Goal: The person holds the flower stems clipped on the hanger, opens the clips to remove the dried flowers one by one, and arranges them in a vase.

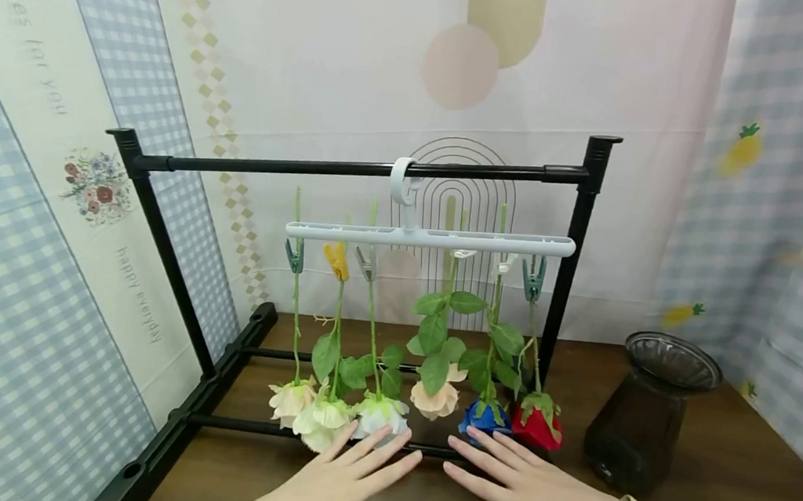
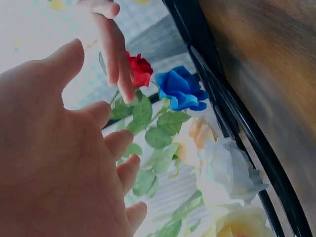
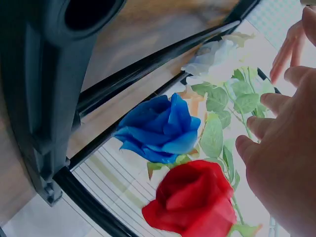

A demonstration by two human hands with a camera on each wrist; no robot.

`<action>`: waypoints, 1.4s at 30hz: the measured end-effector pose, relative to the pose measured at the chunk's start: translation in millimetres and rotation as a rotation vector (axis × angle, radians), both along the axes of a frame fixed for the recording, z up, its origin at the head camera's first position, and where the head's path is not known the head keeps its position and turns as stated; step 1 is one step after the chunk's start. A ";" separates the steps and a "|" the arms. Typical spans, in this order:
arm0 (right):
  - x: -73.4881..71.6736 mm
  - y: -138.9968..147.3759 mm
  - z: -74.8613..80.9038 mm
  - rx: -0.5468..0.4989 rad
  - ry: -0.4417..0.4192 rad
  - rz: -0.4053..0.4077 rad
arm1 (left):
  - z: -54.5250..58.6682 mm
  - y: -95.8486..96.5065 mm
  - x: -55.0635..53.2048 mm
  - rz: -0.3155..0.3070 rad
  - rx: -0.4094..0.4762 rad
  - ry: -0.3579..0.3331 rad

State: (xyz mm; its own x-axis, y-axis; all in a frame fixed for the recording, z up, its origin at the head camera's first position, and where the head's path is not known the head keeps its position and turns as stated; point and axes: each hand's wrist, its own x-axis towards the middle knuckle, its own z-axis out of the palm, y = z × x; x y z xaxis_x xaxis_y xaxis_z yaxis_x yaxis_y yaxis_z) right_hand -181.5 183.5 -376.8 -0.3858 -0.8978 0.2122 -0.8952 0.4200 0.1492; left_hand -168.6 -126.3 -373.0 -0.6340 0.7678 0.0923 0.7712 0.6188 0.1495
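My left hand (image 1: 336, 485) is spread with straight fingers, holding nothing, just in front of a white rose (image 1: 380, 414) and a pale green-white rose (image 1: 320, 421). My right hand (image 1: 541, 490) is likewise spread and holds nothing, nearest to a blue rose (image 1: 482, 419) and a red rose (image 1: 538, 428). Whether the fingertips touch any petals cannot be told. Two peach roses, one mid-row (image 1: 435, 401) and one at the left end (image 1: 290, 401), hang there too. All hang heads down from a white hanger (image 1: 431, 238), by clips such as a yellow clothespin (image 1: 337, 261).
A black rack (image 1: 274, 166) carries the hanger by its hook, and its base bars cross the brown table (image 1: 228, 477). On the right stands a dark glass vase (image 1: 642, 427). Patterned cloth (image 1: 359, 66) hangs behind and at both sides.
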 end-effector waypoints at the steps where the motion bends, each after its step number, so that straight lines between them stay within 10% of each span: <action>1: -0.7 0.6 1.6 0.003 0.005 0.004 | 2.3 -1.2 -0.6 0.005 0.002 0.021; 4: -5.0 -2.9 11.7 -0.004 0.015 0.002 | 19.9 -14.5 -7.4 -0.010 0.079 -0.012; 9: -22.1 -26.4 41.4 -0.044 0.071 0.012 | 74.1 -71.3 -42.0 -0.070 0.377 -0.313; 13: -40.4 -50.0 63.8 -0.129 0.079 0.034 | 102.8 -112.2 -77.3 0.048 0.708 -0.386; 21: -78.9 -99.0 99.1 -0.242 -0.022 -0.038 | 93.6 -126.0 -127.5 0.383 1.296 -0.472; 30: -121.2 -166.3 110.1 -0.454 -0.241 -0.134 | 75.7 -103.0 -157.4 0.542 1.216 -0.597; 42: -127.0 -249.4 129.3 -0.609 -0.312 -0.398 | 65.1 -102.1 -151.6 0.752 1.281 -0.439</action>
